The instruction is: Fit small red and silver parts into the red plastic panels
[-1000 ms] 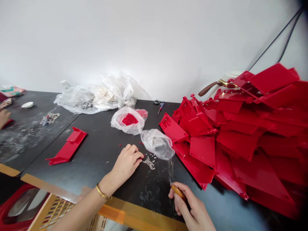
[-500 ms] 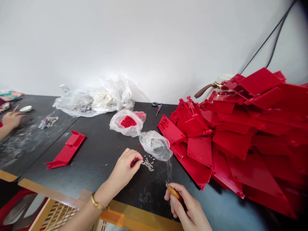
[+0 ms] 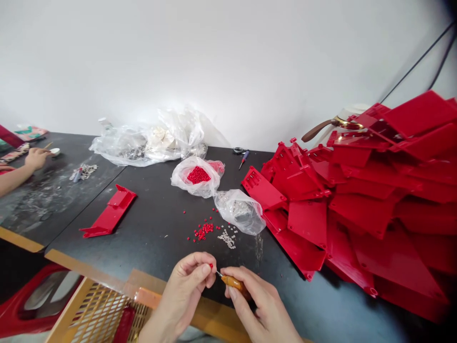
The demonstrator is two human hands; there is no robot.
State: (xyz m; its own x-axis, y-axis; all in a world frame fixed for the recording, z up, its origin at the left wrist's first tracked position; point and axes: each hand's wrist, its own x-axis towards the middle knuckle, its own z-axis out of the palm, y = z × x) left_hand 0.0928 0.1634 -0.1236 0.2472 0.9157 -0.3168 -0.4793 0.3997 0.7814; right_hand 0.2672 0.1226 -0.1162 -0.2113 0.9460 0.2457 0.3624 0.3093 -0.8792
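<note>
While the right hand (image 3: 262,301) still grips a tool (image 3: 233,283), the left hand (image 3: 186,293) now pinches a red bead (image 3: 211,266) alongside.

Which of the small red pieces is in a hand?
The red piece in the left hand, near the amber-handled tool; others lie on the table or in a bag.

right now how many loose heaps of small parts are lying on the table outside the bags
3: red pieces in the middle, silver rings just right of them, grey parts farther left. Others may be hidden behind the plastic bags or stacked red panels.
</note>
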